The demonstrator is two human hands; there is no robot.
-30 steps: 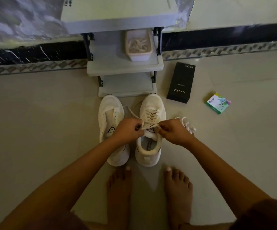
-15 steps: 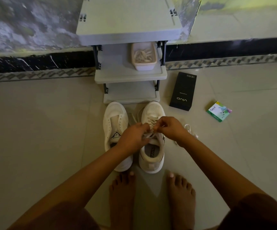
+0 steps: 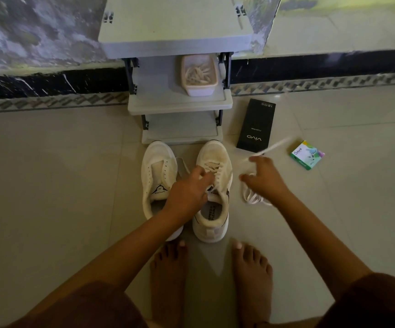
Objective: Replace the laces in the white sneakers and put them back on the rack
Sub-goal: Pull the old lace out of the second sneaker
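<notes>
Unlaced sneaker (image 3: 159,183) stands leftmost before the rack (image 3: 182,129); our left hand (image 3: 189,192) curls onto the lacing of the laced sneaker (image 3: 213,157), while our right hand (image 3: 265,179) has swung clear rightward, fingers (image 3: 254,159) spread, blurred lace (image 3: 277,145) trailing, grip we cannot tell, so we judge unlacing underway.

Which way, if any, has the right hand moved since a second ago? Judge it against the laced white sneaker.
Yes. The right hand has swung rightward, clear of the laced white sneaker.
</notes>
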